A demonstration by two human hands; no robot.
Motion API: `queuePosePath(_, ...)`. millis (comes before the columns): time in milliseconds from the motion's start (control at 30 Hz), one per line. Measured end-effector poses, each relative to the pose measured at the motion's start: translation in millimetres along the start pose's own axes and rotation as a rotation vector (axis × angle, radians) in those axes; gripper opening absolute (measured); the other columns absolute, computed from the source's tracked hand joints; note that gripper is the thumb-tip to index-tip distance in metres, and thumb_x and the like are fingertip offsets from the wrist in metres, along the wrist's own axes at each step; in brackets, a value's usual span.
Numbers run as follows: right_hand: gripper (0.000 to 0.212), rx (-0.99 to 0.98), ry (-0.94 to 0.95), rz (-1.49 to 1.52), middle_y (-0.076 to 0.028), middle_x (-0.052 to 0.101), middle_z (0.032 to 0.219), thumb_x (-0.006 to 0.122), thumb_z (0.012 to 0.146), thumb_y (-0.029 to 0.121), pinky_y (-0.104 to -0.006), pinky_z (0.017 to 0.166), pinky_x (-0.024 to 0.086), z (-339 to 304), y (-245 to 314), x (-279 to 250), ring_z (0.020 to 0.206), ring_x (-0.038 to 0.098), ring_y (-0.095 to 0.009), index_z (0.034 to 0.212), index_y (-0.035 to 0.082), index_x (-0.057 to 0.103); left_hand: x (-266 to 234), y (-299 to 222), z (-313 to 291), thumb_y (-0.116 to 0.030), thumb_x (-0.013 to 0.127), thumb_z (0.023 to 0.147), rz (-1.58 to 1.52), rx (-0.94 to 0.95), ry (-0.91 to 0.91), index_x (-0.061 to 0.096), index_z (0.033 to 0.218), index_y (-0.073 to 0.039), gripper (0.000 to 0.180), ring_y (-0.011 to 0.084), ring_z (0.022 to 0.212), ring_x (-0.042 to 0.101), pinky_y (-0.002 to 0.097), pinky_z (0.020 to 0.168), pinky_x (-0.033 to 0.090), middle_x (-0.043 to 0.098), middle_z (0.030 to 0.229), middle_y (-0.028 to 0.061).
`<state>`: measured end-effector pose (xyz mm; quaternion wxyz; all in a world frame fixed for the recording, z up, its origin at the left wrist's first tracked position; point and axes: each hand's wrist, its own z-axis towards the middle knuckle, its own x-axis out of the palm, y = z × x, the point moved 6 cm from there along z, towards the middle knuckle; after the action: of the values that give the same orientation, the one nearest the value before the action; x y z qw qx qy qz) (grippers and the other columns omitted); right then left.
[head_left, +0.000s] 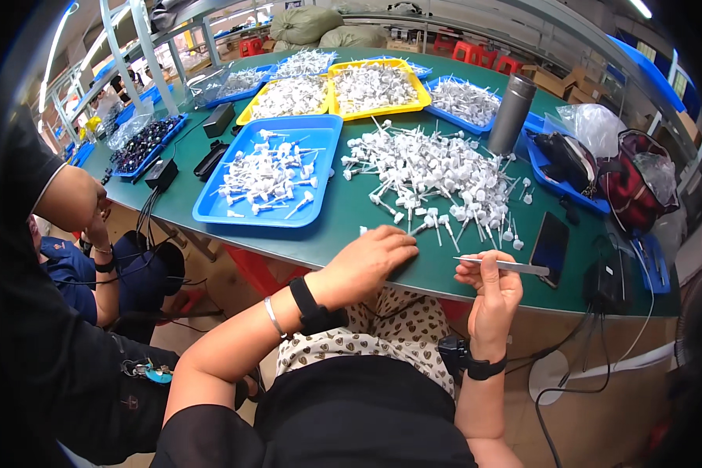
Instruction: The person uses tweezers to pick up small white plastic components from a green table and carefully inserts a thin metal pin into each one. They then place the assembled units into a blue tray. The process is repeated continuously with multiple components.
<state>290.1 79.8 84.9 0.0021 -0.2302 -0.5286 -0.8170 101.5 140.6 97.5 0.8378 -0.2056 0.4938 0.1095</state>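
Observation:
My right hand pinches a pair of metal tweezers, held about level just above the table's front edge, with the tips pointing left. My left hand rests at the same edge, back up and fingers curled together; a small white bit shows beside its knuckles, and whatever the fingers hold is hidden. Just beyond both hands lies a loose pile of small white plastic parts with thin stems. To its left, a blue tray contains more of these white parts.
Yellow trays and a blue tray of white parts line the back. A grey metal cylinder stands right of the pile. A phone and a black box with cables lie right. Another person's arm is at left.

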Motion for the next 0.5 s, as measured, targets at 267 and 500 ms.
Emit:
queuePosePath(267, 0.022, 0.038, 0.064, 0.009, -0.014, 0.069, 0.092, 0.059, 0.101, 0.021, -0.0314, 0.073, 0.058, -6, -1, 15, 0.080, 0.069, -0.019, 0.102, -0.001, 0.059, -41, 30, -10, 0.001, 0.066, 0.086, -0.160, -0.139, -0.310, 0.069, 0.111, -0.006, 0.026, 0.0282, 0.110, 0.061, 0.0362, 0.092, 0.051, 0.060, 0.126, 0.0133)
queuePosePath(500, 0.024, 0.223, 0.308, 0.406, -0.018, 0.068, 0.099, 0.056, 0.102, 0.022, -0.0361, 0.082, 0.059, -30, -11, 52, 0.088, 0.071, -0.025, 0.107, -0.001, 0.056, -17, -5, -46, -0.020, 0.061, 0.099, -1.380, -0.670, -0.372, 0.069, 0.113, 0.001, 0.026, 0.0187, 0.120, 0.056, 0.0336, 0.104, 0.045, 0.048, 0.143, 0.0145)
